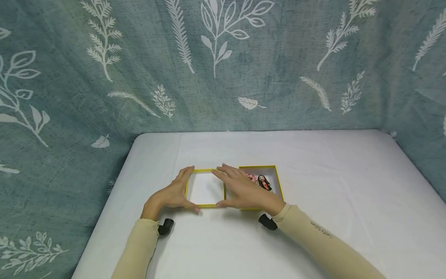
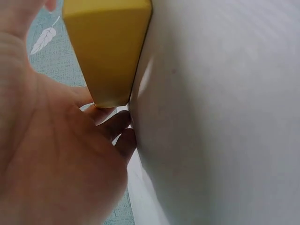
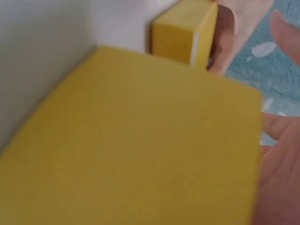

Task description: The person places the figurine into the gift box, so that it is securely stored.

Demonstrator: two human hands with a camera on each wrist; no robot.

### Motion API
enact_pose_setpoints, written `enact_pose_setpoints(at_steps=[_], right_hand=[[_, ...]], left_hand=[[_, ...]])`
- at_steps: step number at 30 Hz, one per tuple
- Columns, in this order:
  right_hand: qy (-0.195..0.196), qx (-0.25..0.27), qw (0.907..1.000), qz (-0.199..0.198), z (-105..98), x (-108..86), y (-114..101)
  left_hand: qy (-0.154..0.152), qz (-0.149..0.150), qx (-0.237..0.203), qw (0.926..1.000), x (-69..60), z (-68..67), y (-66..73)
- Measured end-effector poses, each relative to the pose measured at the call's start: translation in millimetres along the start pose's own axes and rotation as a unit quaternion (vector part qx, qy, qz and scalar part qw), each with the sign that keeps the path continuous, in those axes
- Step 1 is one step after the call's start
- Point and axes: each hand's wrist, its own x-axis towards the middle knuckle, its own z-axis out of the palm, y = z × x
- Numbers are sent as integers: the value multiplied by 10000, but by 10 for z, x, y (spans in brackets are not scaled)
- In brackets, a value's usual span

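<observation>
A small yellow-rimmed box (image 1: 204,206) with a white inside sits on the white table, left of middle. My left hand (image 1: 174,192) holds it at the left end, fingers at the far corner and thumb along the near edge. Its yellow side (image 2: 110,56) fills the top of the left wrist view. My right hand (image 1: 244,190) spreads over the gap at the box's right end, fingertips by the far rim and thumb by the near corner. Beneath that hand stands a second yellow box (image 1: 280,184) with a grey inside, holding small colourful figures (image 1: 263,183); my hand hides part of it.
White cloth covers the table (image 1: 331,174). A blue-green curtain (image 1: 289,77) with white leaf prints hangs behind and at both sides. Black wrist-worn pieces (image 1: 165,227) jut out beneath my forearms.
</observation>
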Motion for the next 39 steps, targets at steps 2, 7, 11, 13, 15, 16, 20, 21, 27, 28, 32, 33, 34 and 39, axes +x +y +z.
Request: enact_pose_setpoints(at_steps=[2,7,11,13,15,16,20,21,27,28,32,33,34,39], right_hand=[[-46,-200,9998,49,46,44,-18],[-180,-851,9956,345,149,100,-58],[-180,-1101,9920,596,207,116,-82],[-56,-1066,9917,717,227,123,-90],[92,-1089,9907,811,244,134,-95],[156,-1112,9899,863,253,141,-95],[329,-1340,9855,991,279,165,-98],[347,-1378,9848,1002,284,169,-99],[337,-1501,9820,1099,287,190,-115],[316,-1538,9813,1117,286,194,-116],[220,-1535,9807,1187,285,213,-112],[213,-1521,9809,1192,285,219,-108],[204,-1478,9814,1205,282,224,-104],[196,-1328,9825,1289,263,243,-86]], left_hand=[[-16,12,-18,10000,-4,-8,-1],[-11,56,-37,10000,-7,-18,-7],[-9,82,-31,10000,-8,-16,-11],[-20,77,-39,10000,-11,-14,-9],[-4,81,-57,10000,-14,-12,-6],[0,78,-75,9999,-16,-12,-2],[4,118,-158,9998,-17,-11,3],[-8,117,-153,9998,-17,-11,0],[-66,63,-173,9998,-12,-12,-21],[-58,53,-176,9998,-10,-11,-22],[22,6,-107,9999,-5,-11,-20],[53,-4,-94,9999,-4,-12,-18],[83,-5,-90,9999,-5,-14,-16],[219,67,-218,9995,-8,-45,-8]])
